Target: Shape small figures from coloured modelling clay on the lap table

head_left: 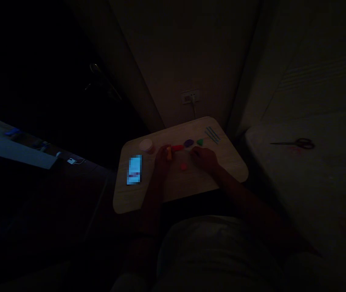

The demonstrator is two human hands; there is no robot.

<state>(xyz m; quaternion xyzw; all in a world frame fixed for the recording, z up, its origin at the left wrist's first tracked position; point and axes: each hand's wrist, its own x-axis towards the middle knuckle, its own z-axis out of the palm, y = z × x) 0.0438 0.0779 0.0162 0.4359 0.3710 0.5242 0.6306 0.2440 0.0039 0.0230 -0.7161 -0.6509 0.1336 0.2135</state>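
Room: very dim, with a plain wall [197, 52] behind a light wood desk [130, 202] that has rounded corners.
Far left: a bluish-lit ledge [14, 148] slants in, small blue items [12, 132] near it, too dark to identify.
Left floor: a small white block [71, 161] with a thin cord lies well apart from the desk.
Metal handle [95, 69]: faintly visible in the dark, up and left of the desk.
Phone [134, 169]: on the desk's left part, screen glowing, its content blurred into squares.
Pale tub [146, 146]: near the desk's back edge, beyond the phone.
Left hand [161, 159]: over the desk, right of the phone, grasping the orange piece.
Orange piece [169, 153]: short and roughly upright, in the fingers of the left hand.
Red bar [177, 148]: long, lying just beside the orange piece; whether they touch, I cannot tell.
Reddish lump [183, 166]: small, roundish, on the desk between both hands.
Purple piece [188, 143]: oval, just right of the red bar.
Wall socket [190, 97]: above the desk, a plug and cable in it.
Green piece [200, 142]: roughly triangular, beside the purple one.
Right hand [205, 158]: fingers curled, near the green piece; I cannot tell whether it grips anything.
Thin sticks [212, 135]: three, side by side near the desk's back right corner.
Scissors [303, 143]: on a separate pale surface [319, 190], blades pointing left.
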